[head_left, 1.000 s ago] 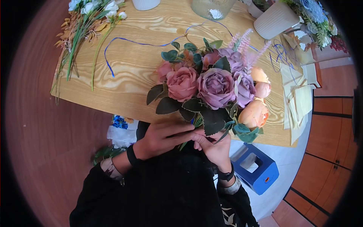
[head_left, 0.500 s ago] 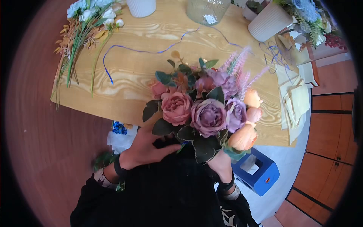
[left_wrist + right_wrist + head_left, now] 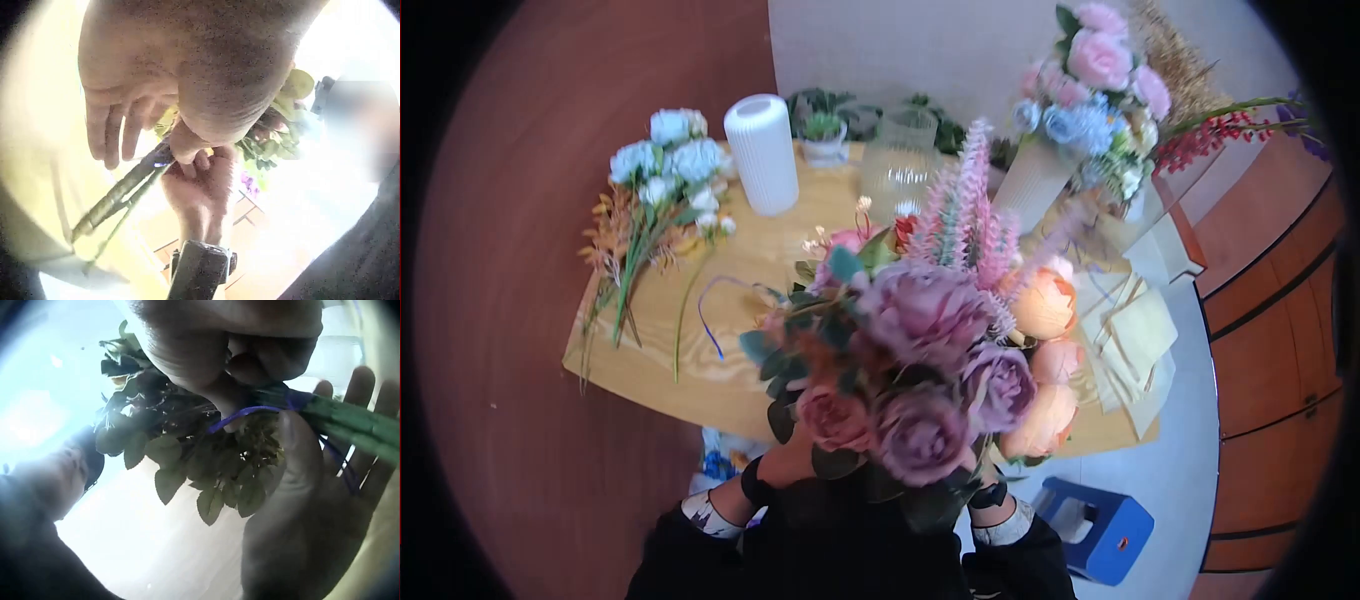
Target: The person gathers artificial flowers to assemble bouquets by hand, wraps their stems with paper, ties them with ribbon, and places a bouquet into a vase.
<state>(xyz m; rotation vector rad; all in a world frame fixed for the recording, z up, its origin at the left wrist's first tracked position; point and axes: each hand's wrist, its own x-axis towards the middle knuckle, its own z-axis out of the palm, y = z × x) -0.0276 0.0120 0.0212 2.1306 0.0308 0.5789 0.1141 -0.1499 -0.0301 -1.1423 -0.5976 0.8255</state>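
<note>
A bouquet (image 3: 925, 330) of artificial mauve, pink and peach flowers stands before my chest, its blooms hiding most of both hands in the head view. My right hand (image 3: 231, 337) grips the bunched green stems (image 3: 359, 422) just below the leaves, fingers curled round them. A purple-blue ribbon (image 3: 247, 412) is wound round the stems, with its end sticking out by the right hand. Beside it, my left hand (image 3: 187, 69) has its fingers straight and spread behind the stems. The left thumb's tip touches the ribbon and stems.
Loose white and blue flowers (image 3: 665, 165) lie on the table's left. A white ribbed vase (image 3: 762, 160), a glass vase (image 3: 897, 165) and a filled vase (image 3: 1028, 185) stand behind. A cut ribbon (image 3: 708, 315), paper sheets (image 3: 1135, 340) and a blue stool (image 3: 1105, 540) are around.
The head view has tilted up, showing more of the table's back. The bouquet now looks larger and more upright. My left hand came off the stems, then moved under the blooms.
</note>
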